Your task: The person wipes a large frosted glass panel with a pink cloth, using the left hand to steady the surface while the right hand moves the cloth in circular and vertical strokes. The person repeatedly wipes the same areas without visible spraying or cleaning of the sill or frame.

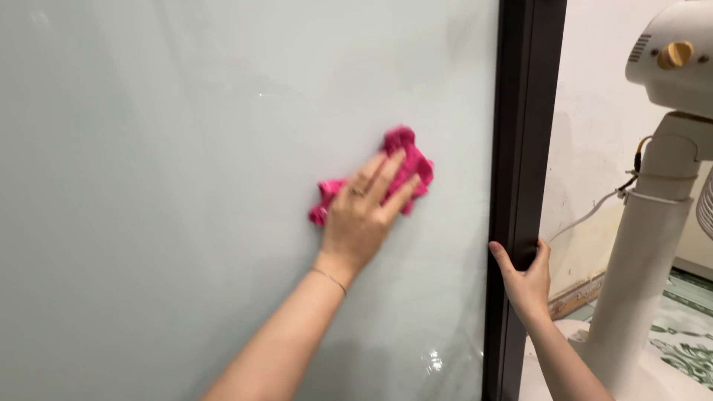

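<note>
Frosted glass panel (186, 148), dark frame (520, 126), white fan (653, 223) beside.

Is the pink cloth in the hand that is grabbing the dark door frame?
No, the pink cloth is pressed to the glass panel under the left hand, while the right hand grips the dark frame.

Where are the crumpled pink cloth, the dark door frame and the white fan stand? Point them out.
crumpled pink cloth (413, 160), head view, bunched top above the fingers.
dark door frame (520, 134), head view, upper front face.
white fan stand (642, 260), head view, middle of column.
</note>
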